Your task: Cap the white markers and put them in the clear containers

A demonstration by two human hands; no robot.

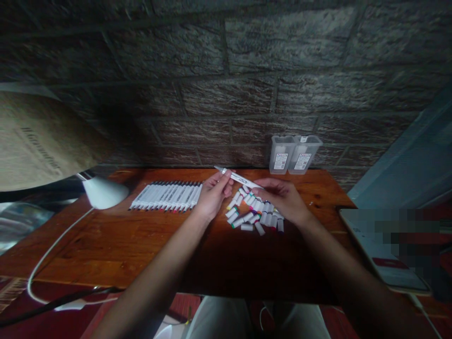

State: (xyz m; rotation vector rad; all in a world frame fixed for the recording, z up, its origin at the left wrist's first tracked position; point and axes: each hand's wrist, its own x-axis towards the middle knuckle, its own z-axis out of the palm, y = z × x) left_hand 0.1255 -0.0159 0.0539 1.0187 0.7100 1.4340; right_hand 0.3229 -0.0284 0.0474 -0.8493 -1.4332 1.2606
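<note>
My left hand [213, 194] is closed on a white marker pen [237, 178], which it holds slanted above the wooden table [141, 240]. My right hand [280, 197] rests on a pile of several loose marker caps [251, 213] with coloured ends; its fingers curl over the pile near the marker's right end. Whether those fingers pinch a cap is hidden. A neat row of several white markers [165, 196] lies side by side to the left of my left hand.
Two clear plastic boxes [294, 154] stand at the table's back edge against a dark brick wall. A white lamp [105, 192] with its cable [49, 254] sits at the left. A tablet or phone [383, 254] lies at the right edge.
</note>
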